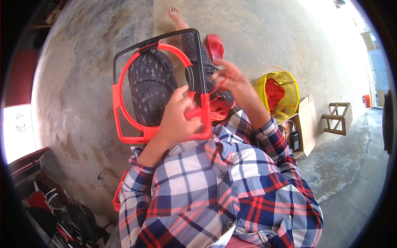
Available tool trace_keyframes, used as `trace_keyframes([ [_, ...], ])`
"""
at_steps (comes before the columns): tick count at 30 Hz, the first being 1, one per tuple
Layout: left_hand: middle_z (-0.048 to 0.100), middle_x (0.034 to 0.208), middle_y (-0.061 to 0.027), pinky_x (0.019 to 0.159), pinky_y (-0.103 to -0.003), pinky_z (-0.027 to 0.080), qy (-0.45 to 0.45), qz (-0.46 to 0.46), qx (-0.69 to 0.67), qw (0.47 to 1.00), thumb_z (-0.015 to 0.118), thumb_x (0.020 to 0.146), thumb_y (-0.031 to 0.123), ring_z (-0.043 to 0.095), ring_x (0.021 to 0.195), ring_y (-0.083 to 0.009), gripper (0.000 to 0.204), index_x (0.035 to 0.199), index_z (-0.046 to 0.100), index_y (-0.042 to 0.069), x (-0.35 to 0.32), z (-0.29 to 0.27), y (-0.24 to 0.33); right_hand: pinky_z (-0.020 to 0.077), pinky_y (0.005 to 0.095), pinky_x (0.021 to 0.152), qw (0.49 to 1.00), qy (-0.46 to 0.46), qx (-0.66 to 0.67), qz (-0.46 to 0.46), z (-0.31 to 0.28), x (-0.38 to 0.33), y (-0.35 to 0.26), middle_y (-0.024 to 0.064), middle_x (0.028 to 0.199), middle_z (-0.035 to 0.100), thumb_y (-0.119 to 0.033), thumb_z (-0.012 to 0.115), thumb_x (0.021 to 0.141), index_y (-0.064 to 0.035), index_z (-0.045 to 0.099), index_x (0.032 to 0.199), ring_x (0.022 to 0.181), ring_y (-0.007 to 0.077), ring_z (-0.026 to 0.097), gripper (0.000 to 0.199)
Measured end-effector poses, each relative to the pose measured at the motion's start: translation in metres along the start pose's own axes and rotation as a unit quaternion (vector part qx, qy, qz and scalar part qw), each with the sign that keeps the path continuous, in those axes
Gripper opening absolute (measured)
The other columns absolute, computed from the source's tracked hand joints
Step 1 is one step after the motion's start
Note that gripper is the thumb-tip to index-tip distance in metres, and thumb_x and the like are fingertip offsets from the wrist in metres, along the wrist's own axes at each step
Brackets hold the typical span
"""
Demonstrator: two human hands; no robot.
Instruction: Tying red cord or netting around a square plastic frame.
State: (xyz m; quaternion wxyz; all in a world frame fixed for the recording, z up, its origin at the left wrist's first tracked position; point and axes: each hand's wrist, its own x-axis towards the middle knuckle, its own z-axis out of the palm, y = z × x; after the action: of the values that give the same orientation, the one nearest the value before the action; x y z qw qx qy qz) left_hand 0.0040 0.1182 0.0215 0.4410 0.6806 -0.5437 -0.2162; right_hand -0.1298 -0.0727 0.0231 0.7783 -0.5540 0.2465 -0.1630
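- Black rectangular frame (201, 56) with an inner ring, partly wrapped red, lies over the lap.
- Left hand (178, 118) curls half closed around a red cord bundle (193, 112) at the frame's near right.
- Right hand (232, 81), blurred, fingers loosely bent by a red strand (216, 89); cannot tell if pinched.
- Yellow basket (260, 90) farther right.
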Motion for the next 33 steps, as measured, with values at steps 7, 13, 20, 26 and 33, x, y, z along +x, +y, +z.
trace_keyframes([
  [7,0.059,0.094,-0.0062,0.071,-0.024,0.048,0.104,-0.309,-0.502,0.801,0.062,0.090,0.022,0.056,0.082,-0.0090,0.028,0.101,0.054,-0.001,0.013,-0.001,0.004,0.0496,0.0336,0.070,0.883,-0.134,-0.405,-0.198,0.045,-0.010,-0.023,0.0083,0.084,0.063,-0.028,0.074,0.077,-0.0043,0.066,0.102,0.079,0.0239,0.063,0.035],
  [13,0.056,0.103,-0.0124,0.076,-0.029,0.047,0.140,-0.143,-0.372,0.906,0.064,0.090,0.026,0.056,0.087,-0.0165,0.036,0.108,0.050,-0.002,0.015,0.005,0.011,0.0514,0.0434,0.064,0.819,-0.074,-0.555,-0.124,0.059,-0.007,-0.006,0.0126,0.080,0.065,-0.033,0.070,0.072,-0.0072,0.065,0.086,0.076,0.0341,0.065,0.030],
  [20,0.054,0.112,-0.0124,0.082,-0.030,0.046,0.144,0.057,0.063,0.986,0.063,0.086,0.007,0.057,0.091,-0.0220,0.013,0.089,0.053,-0.001,0.017,0.008,0.005,0.0510,0.0451,0.065,0.827,-0.062,-0.545,-0.120,0.056,-0.005,0.007,0.0171,0.078,0.064,-0.029,0.069,0.068,-0.0047,0.064,0.087,0.075,0.0354,0.064,0.031],
  [26,0.057,0.098,-0.0049,0.084,-0.027,0.044,0.220,-0.170,-0.336,0.900,0.048,0.098,0.014,0.054,0.089,-0.0112,0.014,0.101,0.054,0.001,0.010,0.015,-0.015,0.0499,0.0353,0.061,0.994,0.056,-0.074,-0.060,0.048,-0.020,0.012,0.0103,0.074,0.065,-0.021,0.065,0.082,-0.0005,0.062,0.096,0.067,0.0212,0.064,0.025],
  [33,0.054,0.092,-0.0031,0.067,-0.021,0.044,0.085,-0.202,-0.404,0.888,0.051,0.096,0.016,0.051,0.082,-0.0061,0.018,0.106,0.051,0.002,0.013,0.009,-0.014,0.0487,0.0327,0.065,0.915,0.227,0.275,-0.186,-0.029,0.001,-0.039,0.0046,0.077,0.063,-0.022,0.055,0.091,-0.0073,0.058,0.090,0.067,0.0176,0.060,0.015],
])
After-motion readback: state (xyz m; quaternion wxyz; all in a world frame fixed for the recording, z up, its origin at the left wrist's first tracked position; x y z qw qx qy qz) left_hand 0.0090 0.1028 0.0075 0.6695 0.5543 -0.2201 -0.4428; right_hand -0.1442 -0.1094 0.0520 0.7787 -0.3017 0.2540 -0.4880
